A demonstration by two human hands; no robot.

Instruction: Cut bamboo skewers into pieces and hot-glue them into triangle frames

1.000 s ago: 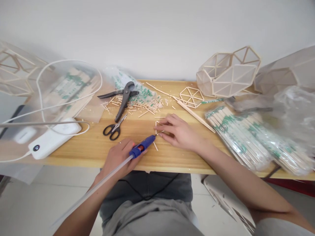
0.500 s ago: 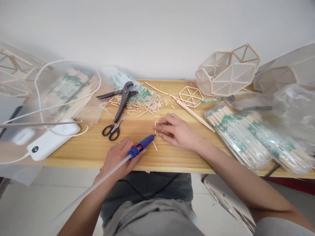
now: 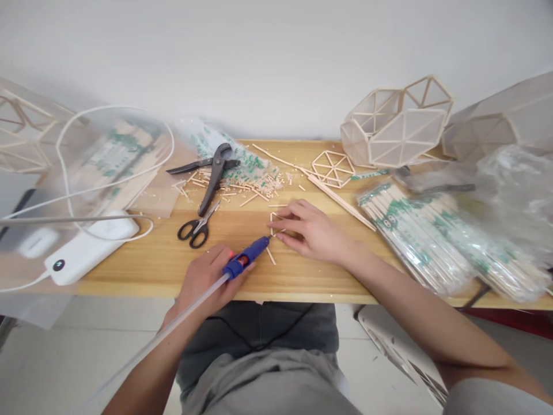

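My left hand (image 3: 207,276) is closed around a blue hot glue gun (image 3: 247,257) with a clear glue stick (image 3: 173,328) trailing back from it. Its nozzle points at a small frame of short wooden sticks (image 3: 276,223) lying on the wooden table (image 3: 142,262). My right hand (image 3: 313,230) rests on that frame, fingers pressed down on the sticks and holding them flat. The nozzle tip sits at the frame's near left corner, just left of my right fingertips.
Black scissors (image 3: 195,227) and black cutters (image 3: 213,173) lie left of the frame among stick offcuts (image 3: 246,184). Packs of chopsticks (image 3: 423,236) lie right. A flat hexagon frame (image 3: 332,168) and geometric lamp frames (image 3: 397,127) stand behind. A white power bank (image 3: 86,248) lies left.
The view has shifted slightly; both hands stay at the stick frame with the glue gun's nozzle at its corner.
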